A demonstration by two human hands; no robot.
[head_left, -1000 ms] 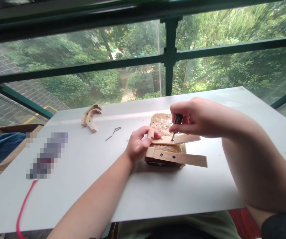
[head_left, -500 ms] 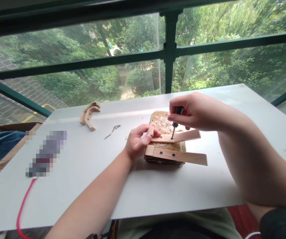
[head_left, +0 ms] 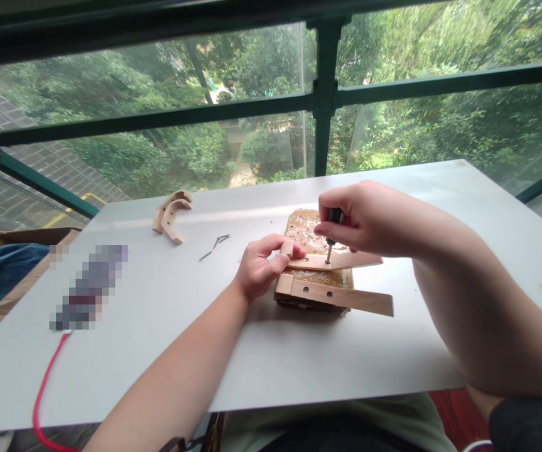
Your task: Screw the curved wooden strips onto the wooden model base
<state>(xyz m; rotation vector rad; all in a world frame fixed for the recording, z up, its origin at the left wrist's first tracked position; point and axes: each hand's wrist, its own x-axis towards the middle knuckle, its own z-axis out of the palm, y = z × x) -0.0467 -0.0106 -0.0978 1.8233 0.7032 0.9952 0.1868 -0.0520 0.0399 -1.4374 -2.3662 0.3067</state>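
My right hand (head_left: 350, 216) is wrapped round the dark handle of a screwdriver (head_left: 331, 233), whose tip stands in a screw on the far wooden piece (head_left: 346, 260). That angled piece lies across a brown, tape-covered block (head_left: 301, 221). My left hand (head_left: 264, 267) grips its left end, thumb in front and fingers behind. Nearer to me, a second wooden piece (head_left: 365, 300) of similar shape rests on the same block, with two dark screw heads showing. Some of the block is hidden under the pieces and my hands.
Curved wooden parts (head_left: 173, 220) lie at the back left of the white table (head_left: 157, 351), with several loose screws (head_left: 214, 247) to their right. A pixelated object (head_left: 89, 289) with a red cord (head_left: 47, 392) is at the left. Beside the table stands a cardboard box (head_left: 63, 235) holding blue cloth.
My right hand has turned and sunk slightly, and the screwdriver now stands a little more upright in the same screw. My left hand keeps its hold on the wooden piece.
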